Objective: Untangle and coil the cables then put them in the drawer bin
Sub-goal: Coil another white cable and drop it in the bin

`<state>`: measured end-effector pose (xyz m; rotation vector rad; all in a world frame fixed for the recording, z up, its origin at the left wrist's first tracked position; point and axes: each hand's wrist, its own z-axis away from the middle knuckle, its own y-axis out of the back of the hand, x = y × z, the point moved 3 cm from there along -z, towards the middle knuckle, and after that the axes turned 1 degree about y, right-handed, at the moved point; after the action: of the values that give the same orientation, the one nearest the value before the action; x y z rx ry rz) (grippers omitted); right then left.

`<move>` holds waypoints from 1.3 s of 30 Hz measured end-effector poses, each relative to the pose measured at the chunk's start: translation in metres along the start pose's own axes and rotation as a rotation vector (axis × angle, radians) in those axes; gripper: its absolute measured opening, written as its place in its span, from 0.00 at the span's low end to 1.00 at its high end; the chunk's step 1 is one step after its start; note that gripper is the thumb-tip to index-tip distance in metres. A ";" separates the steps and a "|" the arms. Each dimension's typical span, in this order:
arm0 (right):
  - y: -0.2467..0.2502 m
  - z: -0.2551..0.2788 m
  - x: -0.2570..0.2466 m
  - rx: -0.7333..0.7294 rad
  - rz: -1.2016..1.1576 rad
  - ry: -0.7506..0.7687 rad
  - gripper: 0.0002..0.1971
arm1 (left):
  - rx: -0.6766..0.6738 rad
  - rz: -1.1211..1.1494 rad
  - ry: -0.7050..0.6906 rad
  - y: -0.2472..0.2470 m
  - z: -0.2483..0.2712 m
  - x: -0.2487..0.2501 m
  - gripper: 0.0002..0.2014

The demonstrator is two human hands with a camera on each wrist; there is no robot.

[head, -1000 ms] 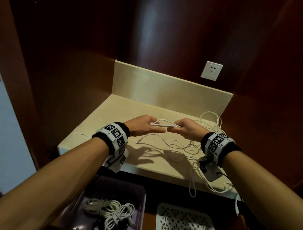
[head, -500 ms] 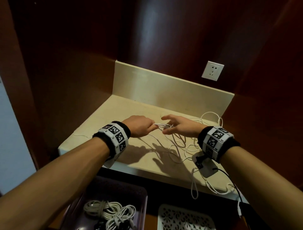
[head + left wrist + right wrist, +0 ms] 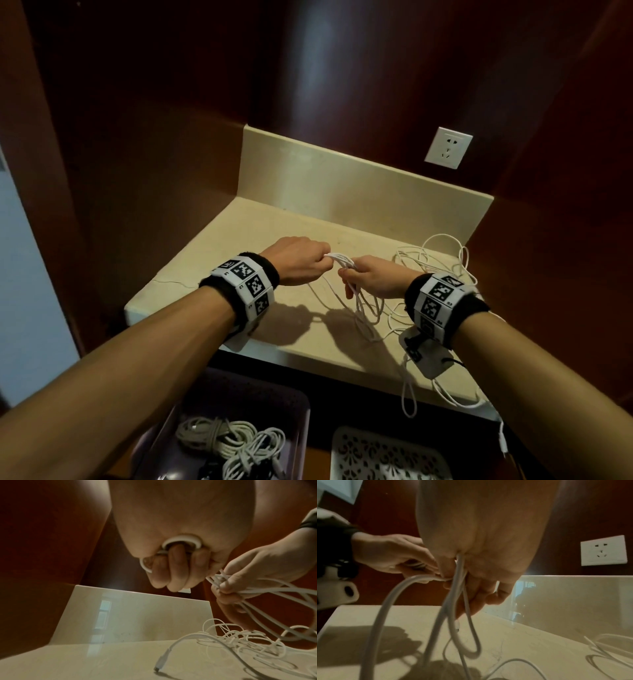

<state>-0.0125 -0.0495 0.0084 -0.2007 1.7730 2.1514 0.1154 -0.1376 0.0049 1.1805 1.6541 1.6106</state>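
A thin white cable runs between my two hands above the cream counter. My left hand grips a small bundle of its loops; in the left wrist view the curled fingers close round the cable loop. My right hand pinches several strands beside it, and long loops hang from it down to the counter. The right wrist view shows strands passing through the right hand's fingers. One plug end lies loose on the counter. A tangle of white cable sits at the back right.
Below the counter's front edge, a purple drawer bin holds coiled cables. A white perforated basket stands to its right. A cable hangs over the front edge. A wall socket is at the back right. Dark wood walls close in both sides.
The straight stretch held between my hands has become a bundle. My hands came together, then the right hand dropped slightly, and loops now hang from it.
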 end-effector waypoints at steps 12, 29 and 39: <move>0.017 0.005 -0.004 0.288 0.044 -0.087 0.15 | 0.023 -0.052 0.001 0.008 0.002 0.006 0.14; -0.004 0.006 -0.003 0.363 -0.893 -0.214 0.03 | 0.045 0.271 0.077 -0.021 0.006 0.013 0.43; -0.005 0.012 -0.002 0.333 -0.982 -0.105 0.04 | 0.025 0.639 0.107 -0.030 -0.003 0.016 0.34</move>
<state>-0.0077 -0.0377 0.0071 -0.6841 1.4707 1.1395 0.0991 -0.1218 -0.0206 1.7870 1.4356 2.0562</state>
